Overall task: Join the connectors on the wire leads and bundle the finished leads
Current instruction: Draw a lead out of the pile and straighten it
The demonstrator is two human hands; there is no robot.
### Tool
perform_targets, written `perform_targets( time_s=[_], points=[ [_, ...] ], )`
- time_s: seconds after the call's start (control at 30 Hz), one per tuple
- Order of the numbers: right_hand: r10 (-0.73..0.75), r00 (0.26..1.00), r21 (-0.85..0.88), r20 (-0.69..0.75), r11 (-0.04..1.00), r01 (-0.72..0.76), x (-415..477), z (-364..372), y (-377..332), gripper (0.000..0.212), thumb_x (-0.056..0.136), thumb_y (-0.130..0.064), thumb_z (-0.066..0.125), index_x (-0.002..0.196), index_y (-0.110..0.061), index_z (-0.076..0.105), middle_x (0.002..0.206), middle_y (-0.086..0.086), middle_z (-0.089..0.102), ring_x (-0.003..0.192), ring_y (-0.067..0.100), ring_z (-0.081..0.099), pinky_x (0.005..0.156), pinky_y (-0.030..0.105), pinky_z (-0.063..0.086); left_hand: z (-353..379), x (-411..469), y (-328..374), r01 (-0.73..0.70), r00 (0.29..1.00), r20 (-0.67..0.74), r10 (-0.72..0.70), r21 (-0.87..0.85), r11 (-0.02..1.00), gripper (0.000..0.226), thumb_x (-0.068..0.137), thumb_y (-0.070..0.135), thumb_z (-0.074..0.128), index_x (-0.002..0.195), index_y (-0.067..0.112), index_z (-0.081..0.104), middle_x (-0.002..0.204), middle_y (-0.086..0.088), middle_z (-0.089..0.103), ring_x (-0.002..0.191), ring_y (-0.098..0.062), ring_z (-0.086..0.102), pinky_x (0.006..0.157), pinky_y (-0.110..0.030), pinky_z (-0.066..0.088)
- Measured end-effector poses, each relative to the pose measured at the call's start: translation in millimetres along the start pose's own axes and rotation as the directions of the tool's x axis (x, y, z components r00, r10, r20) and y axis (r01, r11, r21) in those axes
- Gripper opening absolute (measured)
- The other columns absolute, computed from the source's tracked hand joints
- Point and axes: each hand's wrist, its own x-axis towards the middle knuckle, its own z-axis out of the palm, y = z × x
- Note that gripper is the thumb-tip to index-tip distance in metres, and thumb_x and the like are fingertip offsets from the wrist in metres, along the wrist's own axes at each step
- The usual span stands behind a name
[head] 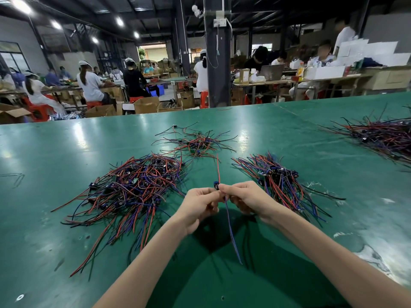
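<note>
- Both hands are meeting just above the near middle of the desk (66, 152). The left hand (199, 206) is curling its fingers in and pinching the small blue-and-black connector (216, 186) at its fingertips.
- The right hand (245, 196) is pinching that same connector from the other side, thumb and forefinger closing on it and the other fingers tucking under.
- A thin red lead (218, 168) is rising almost straight from the connector toward the far edge.
- A slim blue lead (231, 230) is hanging limp between the wrists and trailing down toward the near edge.
- The left pile (133, 187) is sprawling beside the left hand. It is a big tangled heap of red, blue and black insulated wire dotted with small dark blocky connectors, with loose ends fanning toward the near-left corner.
- The right pile (280, 183) is lying just beside the right hand. It is tighter, with its connectors clustering at the far end and its wires streaming toward the near edge.
- The middle pile (198, 143) is sitting beyond the hands, thin, flat and spidery.
- A fourth heap (387, 136) is spreading along the right edge, dense and bristly.
- The desk's green top is shining glossy under the ceiling lamps, with scuffs and whitish worn patches showing toward the near-right corner.
</note>
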Motion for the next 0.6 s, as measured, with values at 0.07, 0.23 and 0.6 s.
perform_targets(
  time_s=[0.07, 0.23, 0.6],
  points=[
    [0.005, 1.000, 0.017, -0.017, 1.000, -0.005, 0.8, -0.1, 1.6, 0.030, 0.086, -0.033, 0.066, 0.072, -0.007, 0.058, 0.041, -0.008, 0.032, 0.033, 0.006, 0.020, 0.035, 0.015, 0.015, -0.2, 0.4, -0.7, 0.003, 1.000, -0.013, -0.003, -0.003, 1.000, 0.018, 0.091, 0.002, 0.056, 0.074, 0.002, 0.064, 0.065, -0.006, 0.052, 0.055, -0.009, 0.036, 0.052, -0.017, 0.038],
    [-0.005, 0.999, 0.050, -0.039, 0.999, 0.007, 4.4, -0.6, 3.9, 0.023, 0.084, -0.027, 0.069, 0.078, -0.007, 0.063, 0.041, -0.012, 0.038, 0.035, 0.004, 0.027, 0.037, 0.016, 0.020, -2.9, 1.2, -1.3, -0.011, 1.000, -0.024, 0.011, -0.008, 1.000, 0.018, 0.086, 0.003, 0.063, 0.068, 0.004, 0.064, 0.056, 0.000, 0.058, 0.048, -0.007, 0.042, 0.050, -0.016, 0.041],
    [-0.045, 0.996, 0.084, -0.075, 0.995, 0.051, 8.3, -5.0, 7.2, 0.010, 0.082, -0.011, 0.071, 0.076, -0.007, 0.064, 0.044, -0.010, 0.052, 0.036, 0.003, 0.032, 0.037, 0.015, 0.024, -1.9, -0.3, -3.8, 0.043, 0.996, 0.076, -0.046, 0.048, 0.998, 0.011, 0.080, -0.001, 0.069, 0.078, 0.010, 0.072, 0.072, 0.005, 0.067, 0.063, -0.001, 0.055, 0.054, -0.014, 0.041]
  ],
)
